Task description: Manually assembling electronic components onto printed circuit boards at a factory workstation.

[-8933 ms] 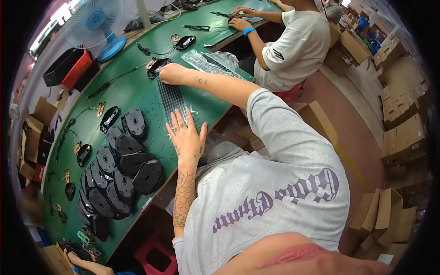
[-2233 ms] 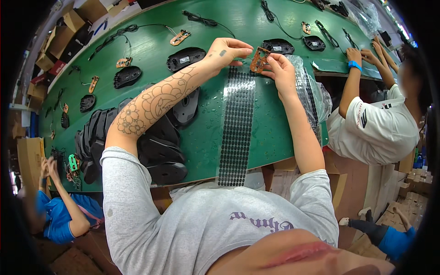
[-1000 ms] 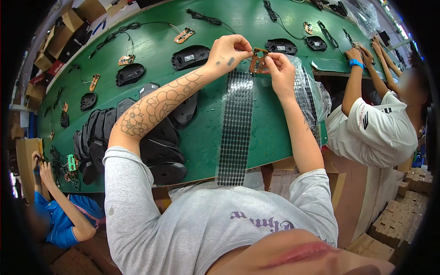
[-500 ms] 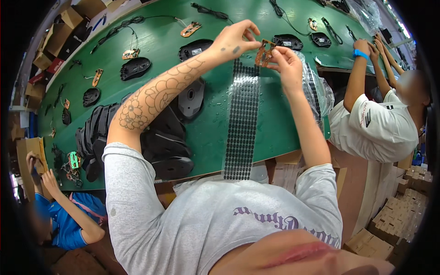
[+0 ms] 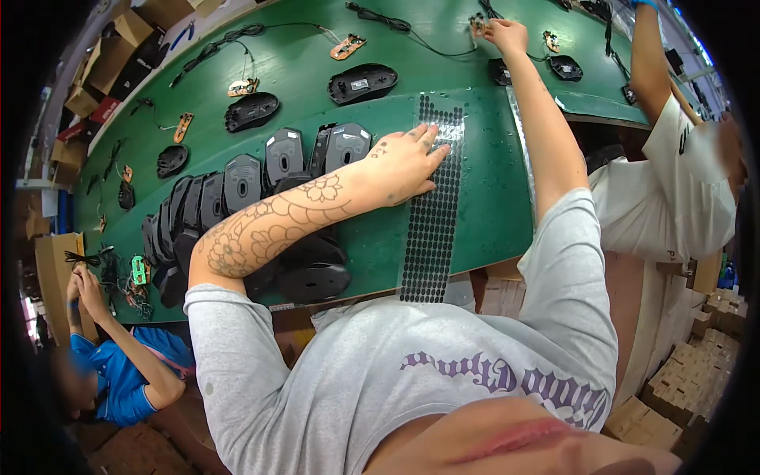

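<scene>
Leaving my right hand [image 5: 507,36] alone grasping the circuit board [image 5: 477,25] (far right), my released left hand [image 5: 400,166] now touches the black-dotted sheet [image 5: 430,245].

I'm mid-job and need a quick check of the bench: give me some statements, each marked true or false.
1. The left hand lies over the sheet of black dots. True.
2. The right hand is also over that sheet. False: it is at a small brown circuit board farther across the table.
3. The pile of dark mouse shells is left of the sheet. True.
4. The tabletop is white. False: it is green.
</scene>
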The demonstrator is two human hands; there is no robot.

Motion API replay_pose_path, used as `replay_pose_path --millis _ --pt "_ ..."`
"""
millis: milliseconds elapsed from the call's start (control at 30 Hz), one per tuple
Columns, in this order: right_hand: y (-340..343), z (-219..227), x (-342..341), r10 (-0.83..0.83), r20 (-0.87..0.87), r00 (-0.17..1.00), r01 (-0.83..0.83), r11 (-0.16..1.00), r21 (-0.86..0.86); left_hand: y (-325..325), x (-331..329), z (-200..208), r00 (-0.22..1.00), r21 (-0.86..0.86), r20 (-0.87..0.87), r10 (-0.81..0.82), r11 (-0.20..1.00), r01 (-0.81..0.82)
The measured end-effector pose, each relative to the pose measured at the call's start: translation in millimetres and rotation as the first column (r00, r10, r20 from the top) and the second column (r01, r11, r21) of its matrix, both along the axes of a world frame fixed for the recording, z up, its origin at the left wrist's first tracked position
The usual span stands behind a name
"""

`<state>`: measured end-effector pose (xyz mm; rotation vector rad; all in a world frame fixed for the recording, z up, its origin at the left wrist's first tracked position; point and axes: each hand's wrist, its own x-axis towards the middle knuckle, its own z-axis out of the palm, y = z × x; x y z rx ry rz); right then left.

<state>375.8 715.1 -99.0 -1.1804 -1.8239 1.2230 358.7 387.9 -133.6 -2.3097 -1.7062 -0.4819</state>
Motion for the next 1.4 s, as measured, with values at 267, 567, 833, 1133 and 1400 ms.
replay_pose_path --millis 267,567,833,1133,1400 --pt "-65.6 12.4 39.9 0.295 0.339 0.893 -0.444 0.694 0.567 -5.1 -0.6 7.4 0.997 -0.252 -0.027 0.067 0.965 -0.072" --pt "-125.3 -18.3 99.2 0.551 0.361 0.752 -0.651 0.709 0.273 11.5 4.6 25.0 0.997 -0.458 -0.017 0.080 0.886 -0.079" --pt "-123.3 -21.9 97.8 0.550 0.331 0.767 -0.618 0.772 0.148 10.2 4.3 26.8 0.998 -0.436 -0.014 0.062 0.898 -0.061" --pt "-136.6 -23.8 102.5 0.530 0.300 0.793 -0.608 0.716 0.342 11.8 3.5 31.0 0.998 -0.491 -0.017 0.062 0.869 -0.062" --pt "-141.7 -29.7 102.2 0.427 0.401 0.810 -0.577 0.465 0.671 9.4 0.9 34.2 0.998 -0.455 -0.026 0.050 0.889 -0.056"
